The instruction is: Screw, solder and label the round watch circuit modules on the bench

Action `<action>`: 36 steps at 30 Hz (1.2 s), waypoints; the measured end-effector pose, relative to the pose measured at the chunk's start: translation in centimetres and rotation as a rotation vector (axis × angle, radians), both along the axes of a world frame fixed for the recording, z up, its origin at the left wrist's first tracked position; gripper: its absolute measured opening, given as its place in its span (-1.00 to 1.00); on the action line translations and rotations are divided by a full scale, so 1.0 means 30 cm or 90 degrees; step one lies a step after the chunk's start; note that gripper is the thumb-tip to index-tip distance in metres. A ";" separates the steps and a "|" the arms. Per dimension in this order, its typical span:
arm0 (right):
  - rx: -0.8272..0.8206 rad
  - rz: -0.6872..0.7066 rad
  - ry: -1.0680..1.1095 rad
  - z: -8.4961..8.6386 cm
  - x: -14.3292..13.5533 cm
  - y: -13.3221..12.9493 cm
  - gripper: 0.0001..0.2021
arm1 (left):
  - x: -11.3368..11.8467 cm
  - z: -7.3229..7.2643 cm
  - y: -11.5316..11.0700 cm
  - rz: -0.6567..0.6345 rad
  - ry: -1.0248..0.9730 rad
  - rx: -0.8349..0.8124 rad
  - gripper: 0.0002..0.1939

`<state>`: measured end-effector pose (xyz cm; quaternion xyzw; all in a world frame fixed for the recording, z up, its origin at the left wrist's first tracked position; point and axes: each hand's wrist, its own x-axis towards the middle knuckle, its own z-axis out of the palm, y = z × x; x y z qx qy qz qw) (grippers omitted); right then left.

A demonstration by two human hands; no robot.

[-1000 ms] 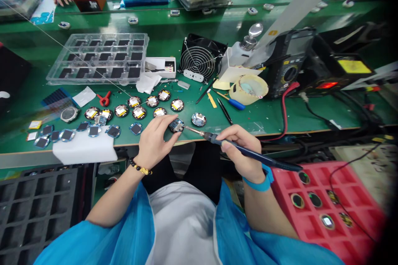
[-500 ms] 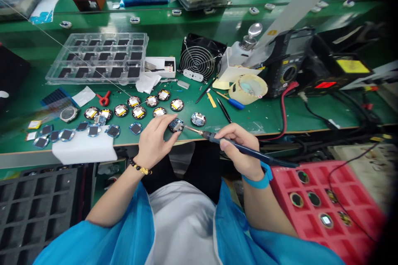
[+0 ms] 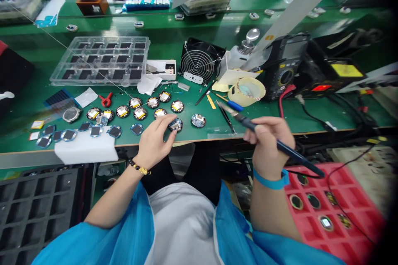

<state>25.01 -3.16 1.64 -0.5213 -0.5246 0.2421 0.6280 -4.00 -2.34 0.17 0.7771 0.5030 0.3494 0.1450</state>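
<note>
Soldering iron (image 3: 289, 152), one, sits in curled fingers of right hand (image 3: 270, 140), tip clear of one round circuit module (image 3: 176, 124) gripped by left hand (image 3: 154, 138), fingers parted to its width, at bench (image 3: 192, 100) front; step judged soldering, next move likely wanting module steady; nine battery-topped modules (image 3: 177, 106), one loose circuit module (image 3: 198, 120).

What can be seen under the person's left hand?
The left hand holds a round, bluish-topped module between thumb and fingers. Another round part shows just beyond, its near edge covered. The module's underside and whatever lies beneath the palm cannot be seen.
</note>
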 end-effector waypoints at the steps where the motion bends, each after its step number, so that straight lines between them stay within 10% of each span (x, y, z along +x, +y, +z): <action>1: 0.032 -0.076 0.000 -0.005 0.012 0.015 -0.92 | -0.002 0.000 0.001 -0.006 -0.003 -0.001 -0.60; 9: -0.031 -0.207 -0.055 -0.045 0.062 0.032 -0.85 | -0.003 0.005 0.004 -0.007 -0.034 -0.019 -0.51; 16: 0.011 -0.110 0.011 -0.018 -0.016 -0.018 -0.85 | 0.032 0.002 0.019 0.060 0.039 0.000 -0.50; 24: -0.027 -0.022 -0.005 -0.017 -0.066 -0.068 -0.79 | -0.001 0.038 0.012 -0.041 0.008 0.005 -0.53; 31: -0.017 0.009 0.006 -0.020 -0.070 -0.078 -0.84 | -0.182 0.099 0.096 0.203 0.086 0.122 -0.69; 36: -0.036 0.031 0.002 -0.017 -0.089 -0.089 -0.84 | -0.219 0.093 0.134 0.192 0.116 0.092 -0.83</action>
